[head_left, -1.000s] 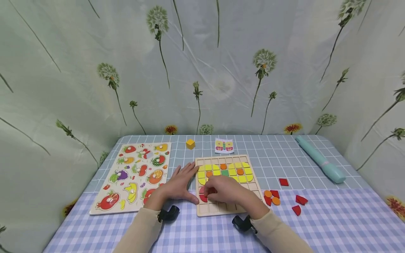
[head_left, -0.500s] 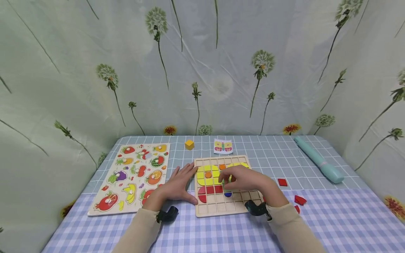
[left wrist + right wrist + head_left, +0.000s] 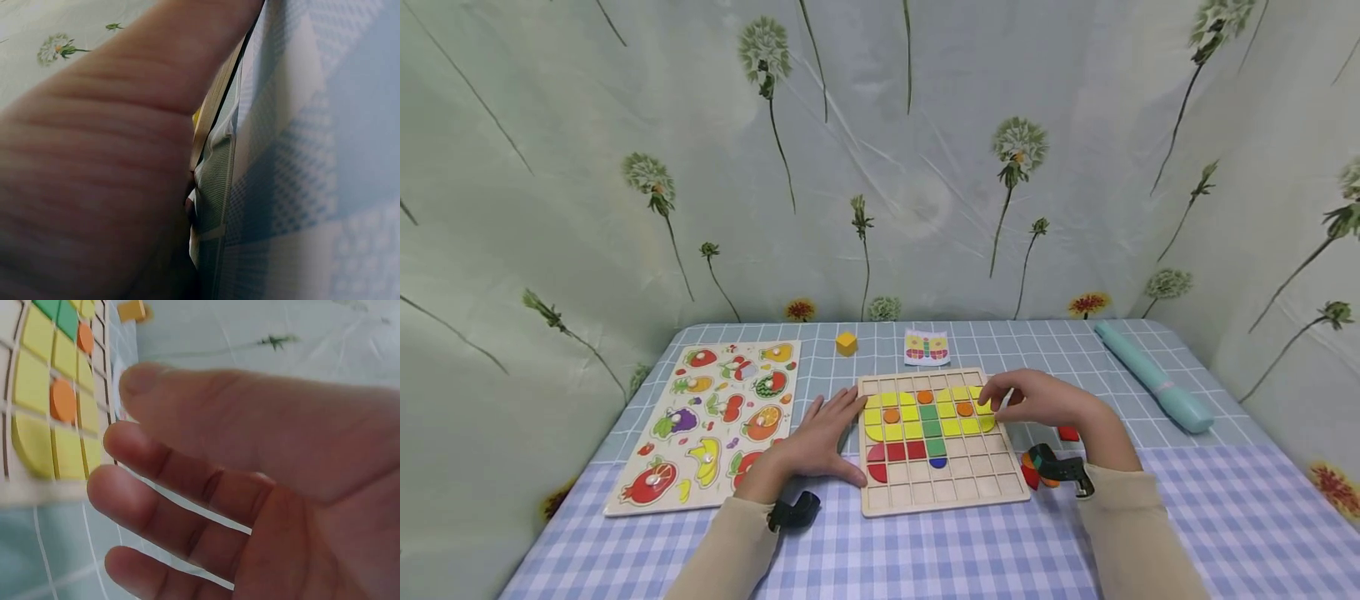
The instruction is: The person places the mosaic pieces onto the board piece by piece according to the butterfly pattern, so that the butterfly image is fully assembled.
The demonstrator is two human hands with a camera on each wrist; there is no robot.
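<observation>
Red pieces (image 3: 1030,477) lie just right of the board (image 3: 946,490). The left hand (image 3: 822,446), fingers spread, rests at its left edge; light pressure should stop it sliding. The right hand (image 3: 1043,400), fingers apart, seemingly empty, is by its right edge. Beyond it, the card (image 3: 927,348) seems worth matching.

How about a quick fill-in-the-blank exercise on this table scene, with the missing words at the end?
The green column on the grid board is made of ____ squares.
The disc at the column's near end is ____.
The hand nearer the teal roll is the ____ one.
The other board shows pictures of ____.

Missing words: three; blue; right; fruit.
</observation>
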